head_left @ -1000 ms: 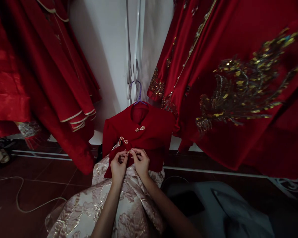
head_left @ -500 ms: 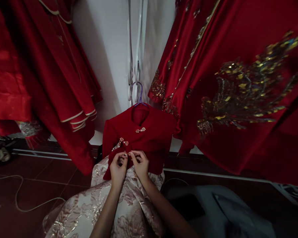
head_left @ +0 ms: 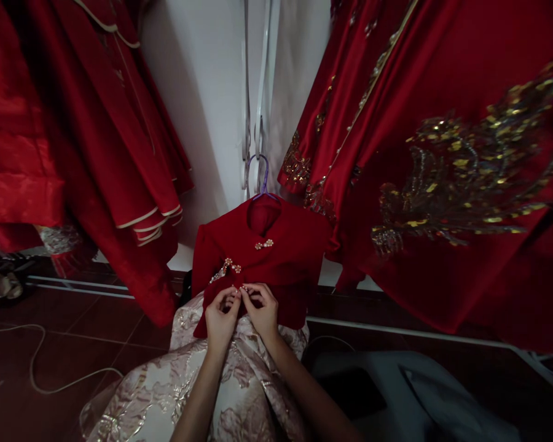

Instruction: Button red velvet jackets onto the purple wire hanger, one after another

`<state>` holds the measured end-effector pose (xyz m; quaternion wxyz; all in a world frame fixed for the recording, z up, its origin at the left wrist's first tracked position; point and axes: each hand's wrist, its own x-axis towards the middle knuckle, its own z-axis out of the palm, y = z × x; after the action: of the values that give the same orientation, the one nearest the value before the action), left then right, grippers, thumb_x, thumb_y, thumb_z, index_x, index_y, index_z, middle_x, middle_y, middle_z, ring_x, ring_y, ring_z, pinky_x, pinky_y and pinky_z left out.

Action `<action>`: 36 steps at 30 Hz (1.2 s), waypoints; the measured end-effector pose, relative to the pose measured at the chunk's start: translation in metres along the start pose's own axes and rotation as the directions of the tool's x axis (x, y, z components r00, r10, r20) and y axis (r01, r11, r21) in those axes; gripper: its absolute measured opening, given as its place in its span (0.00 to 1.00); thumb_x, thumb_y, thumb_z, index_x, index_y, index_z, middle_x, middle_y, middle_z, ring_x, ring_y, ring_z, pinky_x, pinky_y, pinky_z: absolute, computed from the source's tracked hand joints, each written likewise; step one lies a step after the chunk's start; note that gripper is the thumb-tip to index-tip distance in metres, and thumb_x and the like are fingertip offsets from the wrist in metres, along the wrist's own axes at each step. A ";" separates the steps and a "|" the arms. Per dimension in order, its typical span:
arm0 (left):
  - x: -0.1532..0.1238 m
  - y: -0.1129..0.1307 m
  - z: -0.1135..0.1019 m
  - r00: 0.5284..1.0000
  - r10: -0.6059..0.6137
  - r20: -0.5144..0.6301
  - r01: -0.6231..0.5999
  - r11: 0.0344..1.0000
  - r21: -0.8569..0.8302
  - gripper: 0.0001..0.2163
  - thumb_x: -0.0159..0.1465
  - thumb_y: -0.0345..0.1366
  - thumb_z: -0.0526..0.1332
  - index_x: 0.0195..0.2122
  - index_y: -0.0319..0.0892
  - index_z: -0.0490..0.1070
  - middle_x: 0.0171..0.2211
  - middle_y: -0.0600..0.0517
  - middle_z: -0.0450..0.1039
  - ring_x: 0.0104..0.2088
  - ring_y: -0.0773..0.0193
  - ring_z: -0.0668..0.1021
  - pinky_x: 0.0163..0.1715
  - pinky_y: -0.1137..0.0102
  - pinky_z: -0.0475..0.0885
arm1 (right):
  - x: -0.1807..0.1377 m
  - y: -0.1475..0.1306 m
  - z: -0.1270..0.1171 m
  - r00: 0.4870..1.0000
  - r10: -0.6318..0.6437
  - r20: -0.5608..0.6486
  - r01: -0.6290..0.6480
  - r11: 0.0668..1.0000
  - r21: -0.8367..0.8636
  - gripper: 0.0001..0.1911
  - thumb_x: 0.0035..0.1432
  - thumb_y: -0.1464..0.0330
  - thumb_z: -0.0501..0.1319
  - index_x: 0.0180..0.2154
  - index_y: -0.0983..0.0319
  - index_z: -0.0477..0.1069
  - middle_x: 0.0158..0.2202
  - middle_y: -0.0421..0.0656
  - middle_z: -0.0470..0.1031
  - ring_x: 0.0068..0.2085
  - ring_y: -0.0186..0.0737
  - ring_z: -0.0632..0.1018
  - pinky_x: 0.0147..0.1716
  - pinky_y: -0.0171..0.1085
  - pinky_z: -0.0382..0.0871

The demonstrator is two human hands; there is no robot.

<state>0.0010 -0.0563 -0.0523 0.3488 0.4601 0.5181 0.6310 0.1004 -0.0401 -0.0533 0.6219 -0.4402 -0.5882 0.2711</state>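
A red jacket (head_left: 295,258) hangs in front of me on a purple hanger (head_left: 265,178). One jewelled clasp (head_left: 264,244) sits below its neckline, and another jewelled clasp (head_left: 232,266) lies lower on the left side. My left hand (head_left: 222,313) and my right hand (head_left: 262,310) meet at the jacket's lower front. Both pinch a small ornamented fastener there, thumbs against fingertips; the fingers mostly cover it. Beneath the jacket falls a pale skirt (head_left: 147,393) with a shiny raised pattern.
Red garments (head_left: 115,153) with cream trim hang on the left. To the right hangs a red dress (head_left: 442,270) with gold sequins. A pale rail (head_left: 396,329) runs low behind. A cord (head_left: 37,362) lies on the tiled floor, and a grey-blue seat-like thing (head_left: 396,374) stands at lower right.
The view has shifted slightly, so the garments appear a little lower and to the right. My fingertips have drawn closer together over the fastener.
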 end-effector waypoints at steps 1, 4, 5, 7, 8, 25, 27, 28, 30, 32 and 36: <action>0.000 -0.001 0.000 1.000 -0.002 -0.002 0.002 1.000 -0.005 0.15 0.51 0.40 0.64 0.37 0.37 0.73 0.31 0.48 0.76 0.30 0.65 0.76 0.33 0.71 0.72 | 0.000 0.000 0.000 1.000 -0.004 0.001 0.004 1.000 -0.002 0.09 0.55 0.65 0.58 0.36 0.61 0.73 0.34 0.45 0.73 0.33 0.35 0.74 0.30 0.33 0.73; 0.001 -0.003 -0.001 1.000 0.004 -0.010 -0.004 1.000 0.002 0.15 0.51 0.40 0.64 0.36 0.37 0.73 0.31 0.48 0.76 0.30 0.65 0.77 0.33 0.71 0.73 | 0.000 0.000 0.000 1.000 -0.005 0.001 0.005 1.000 -0.013 0.09 0.55 0.65 0.58 0.36 0.61 0.73 0.34 0.45 0.73 0.33 0.35 0.74 0.30 0.33 0.74; 0.001 -0.003 -0.001 1.000 0.010 -0.014 -0.009 1.000 0.011 0.14 0.51 0.40 0.64 0.36 0.37 0.74 0.31 0.48 0.76 0.29 0.65 0.77 0.32 0.71 0.73 | 0.000 0.000 0.000 1.000 -0.005 0.000 0.005 1.000 -0.016 0.08 0.55 0.65 0.58 0.36 0.61 0.73 0.34 0.45 0.73 0.33 0.35 0.74 0.30 0.33 0.73; 0.001 -0.004 -0.002 1.000 0.016 -0.017 -0.016 0.999 0.030 0.14 0.51 0.39 0.64 0.37 0.37 0.74 0.31 0.48 0.77 0.29 0.65 0.77 0.32 0.71 0.73 | 0.000 -0.001 0.000 1.000 -0.003 0.004 0.003 1.000 -0.014 0.08 0.55 0.66 0.58 0.36 0.61 0.73 0.34 0.45 0.73 0.33 0.35 0.74 0.30 0.33 0.73; 0.002 -0.005 -0.002 1.000 0.015 -0.014 -0.014 0.999 0.037 0.14 0.51 0.39 0.64 0.37 0.37 0.74 0.31 0.48 0.77 0.29 0.65 0.77 0.32 0.71 0.73 | 0.000 0.000 0.000 1.000 -0.002 0.006 0.002 1.000 -0.012 0.08 0.55 0.66 0.58 0.36 0.61 0.73 0.34 0.44 0.73 0.33 0.35 0.74 0.30 0.33 0.73; 0.006 -0.009 -0.006 0.999 0.048 0.016 -0.050 0.992 0.116 0.11 0.53 0.40 0.62 0.35 0.38 0.74 0.31 0.48 0.76 0.31 0.63 0.78 0.34 0.69 0.74 | 0.001 0.007 0.003 0.999 0.029 -0.016 -0.029 0.999 0.019 0.10 0.53 0.66 0.58 0.39 0.60 0.67 0.36 0.44 0.70 0.32 0.33 0.73 0.29 0.32 0.71; 0.006 -0.011 -0.006 0.997 0.069 -0.021 -0.066 0.990 0.121 0.11 0.54 0.39 0.61 0.36 0.38 0.71 0.30 0.49 0.74 0.30 0.65 0.77 0.32 0.70 0.73 | 0.001 0.004 0.001 0.999 -0.002 0.032 0.001 1.000 0.020 0.08 0.52 0.68 0.58 0.37 0.60 0.67 0.37 0.43 0.69 0.31 0.32 0.73 0.28 0.32 0.71; 0.006 -0.011 -0.006 0.995 0.081 -0.055 -0.075 0.992 0.106 0.12 0.55 0.39 0.60 0.37 0.39 0.70 0.31 0.50 0.73 0.28 0.66 0.76 0.30 0.71 0.73 | 0.001 0.003 0.000 0.998 -0.015 0.062 0.014 1.000 0.022 0.07 0.52 0.68 0.58 0.36 0.60 0.67 0.37 0.43 0.69 0.32 0.32 0.73 0.29 0.32 0.71; 0.006 -0.012 -0.005 0.986 0.093 -0.139 -0.087 0.995 0.044 0.13 0.58 0.39 0.57 0.42 0.40 0.65 0.34 0.50 0.70 0.26 0.69 0.74 0.26 0.73 0.72 | 0.001 0.002 -0.002 0.995 -0.029 0.091 0.026 0.999 0.029 0.07 0.53 0.69 0.57 0.36 0.60 0.67 0.38 0.44 0.68 0.32 0.33 0.72 0.29 0.32 0.71; 0.005 -0.011 -0.005 0.976 0.083 -0.201 -0.089 0.996 -0.019 0.13 0.60 0.40 0.54 0.45 0.41 0.61 0.35 0.51 0.67 0.23 0.71 0.73 0.23 0.74 0.70 | -0.001 0.003 -0.003 0.999 -0.027 0.047 0.026 0.999 0.033 0.07 0.54 0.69 0.56 0.37 0.60 0.66 0.37 0.44 0.68 0.32 0.33 0.72 0.28 0.32 0.70; 0.003 -0.007 -0.005 0.974 0.065 -0.217 -0.077 0.996 -0.046 0.13 0.60 0.40 0.53 0.45 0.43 0.59 0.32 0.54 0.65 0.23 0.71 0.71 0.22 0.75 0.69 | -0.006 0.011 -0.004 0.995 -0.046 -0.092 0.049 0.998 0.033 0.04 0.56 0.68 0.55 0.35 0.61 0.64 0.34 0.44 0.66 0.32 0.34 0.71 0.28 0.32 0.68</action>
<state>-0.0049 -0.0537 -0.0587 0.2800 0.3978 0.5189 0.7030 0.1052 -0.0411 -0.0654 0.6620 -0.4271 -0.5645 0.2462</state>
